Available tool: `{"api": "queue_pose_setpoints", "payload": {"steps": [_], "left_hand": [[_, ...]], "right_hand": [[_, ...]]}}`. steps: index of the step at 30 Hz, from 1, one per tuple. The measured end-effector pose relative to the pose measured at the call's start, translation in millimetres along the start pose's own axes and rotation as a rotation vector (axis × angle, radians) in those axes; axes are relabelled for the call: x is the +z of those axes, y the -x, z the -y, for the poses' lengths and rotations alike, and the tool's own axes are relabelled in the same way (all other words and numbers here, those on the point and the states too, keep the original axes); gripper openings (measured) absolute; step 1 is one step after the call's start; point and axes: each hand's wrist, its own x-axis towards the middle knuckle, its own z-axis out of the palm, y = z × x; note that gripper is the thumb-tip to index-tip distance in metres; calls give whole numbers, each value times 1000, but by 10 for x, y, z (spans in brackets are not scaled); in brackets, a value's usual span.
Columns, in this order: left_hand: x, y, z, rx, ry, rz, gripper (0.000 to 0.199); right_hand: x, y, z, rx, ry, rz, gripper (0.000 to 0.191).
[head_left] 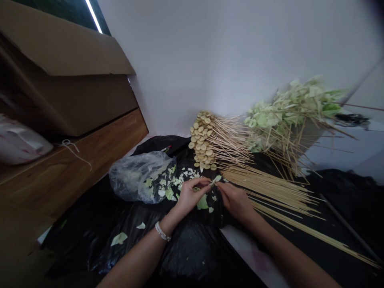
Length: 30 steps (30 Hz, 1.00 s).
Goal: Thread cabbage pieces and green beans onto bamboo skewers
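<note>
A small pale cabbage piece (216, 181) is between my two hands, above the black plastic. My left hand (192, 195), with a beaded bracelet at the wrist, pinches it between thumb and fingers. From the other side my right hand (235, 200) meets the piece with closed fingertips; whatever else is in them is hidden. Loose cabbage scraps (169, 194) lie under and left of my hands, some in a clear plastic bag (135, 176). Bamboo skewers (276, 190) lie in a spread bundle beside my right hand.
Against the wall, skewers carrying round pale slices (204, 138) are stacked. Cabbage-laden skewers (294, 104) are heaped at the right. A cardboard box (69, 92) and a white container (22, 140) stand at the left on a wooden surface (120, 146). Black plastic sheeting (192, 256) covers the work area.
</note>
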Motion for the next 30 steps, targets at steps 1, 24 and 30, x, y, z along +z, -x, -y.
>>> {"api": "queue_pose_setpoints", "payload": {"steps": [1, 24, 30], "left_hand": [[-31, -19, 8, -22, 1, -31, 21], [-230, -91, 131, 84, -484, -63, 11], [-218, -132, 145, -112, -82, -239, 18]], "right_hand": [[-15, -6, -8, 8, 2, -16, 30], [-24, -12, -39, 25, 21, -66, 27], [-15, -16, -41, -29, 24, -111, 28]]}}
